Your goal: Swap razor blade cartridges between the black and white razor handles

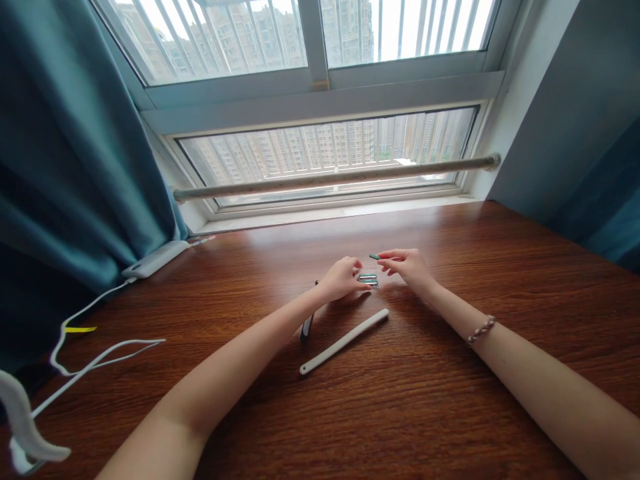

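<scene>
My left hand is closed on the left edge of a small flat pack, thumb along its near side. Two shiny silver-and-green strips show in the pack; its exact kind is too small to tell. To the right, my right hand pinches a slim dark-green stick between thumb and fingers, just above and apart from the pack. A long white rod with a hole at its near end lies slanted on the table in front of my hands. Partly hidden under my left forearm is a narrow black-and-white object.
The brown wooden table reaches to the window. At the left lie a white power bank-like block, a white cable and a yellow strip. A curved white piece stands at the lower left. A blue curtain hangs beside the table.
</scene>
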A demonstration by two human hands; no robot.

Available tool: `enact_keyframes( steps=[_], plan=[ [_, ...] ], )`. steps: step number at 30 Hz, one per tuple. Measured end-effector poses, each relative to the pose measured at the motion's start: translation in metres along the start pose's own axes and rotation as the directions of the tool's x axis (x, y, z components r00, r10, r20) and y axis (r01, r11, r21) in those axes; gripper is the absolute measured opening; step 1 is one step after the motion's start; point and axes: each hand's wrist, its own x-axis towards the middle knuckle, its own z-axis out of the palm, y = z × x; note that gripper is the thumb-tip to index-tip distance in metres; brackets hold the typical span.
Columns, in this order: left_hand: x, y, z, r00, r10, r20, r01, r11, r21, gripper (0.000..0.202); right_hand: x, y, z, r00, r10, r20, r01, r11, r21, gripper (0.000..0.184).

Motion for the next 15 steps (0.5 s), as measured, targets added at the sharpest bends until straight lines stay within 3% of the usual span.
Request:
enact_keyframes(
  steps=[3, 8, 12, 15],
  plan=[
    [-0.021, 0.006, -0.005, 0.998, -0.046, -0.034, 0.038, 0.978, -0.204, 0.047, -0.001, -0.008, 0.003, 1.000, 0.013, 0.024, -0.013, 1.000, 0.004, 0.029],
    [-0.060, 0.019, -0.016, 0.983, -0.184, 0.013, 0.145, 0.727, -0.671, 0.047, -0.009, -0.024, 0.017, 0.986, 0.046, 0.160, -0.048, 0.999, 0.010, 0.027],
    [-0.077, 0.024, -0.018, 0.967, -0.232, 0.108, 0.217, 0.520, -0.826, 0.050, -0.019, -0.034, 0.028, 0.966, 0.075, 0.249, -0.069, 0.997, -0.034, 0.027],
    [-0.083, 0.024, -0.015, 0.966, -0.218, 0.135, 0.219, 0.423, -0.879, 0.048, -0.025, -0.038, 0.033, 0.962, 0.038, 0.269, 0.009, 0.986, -0.169, 0.023]
  ],
)
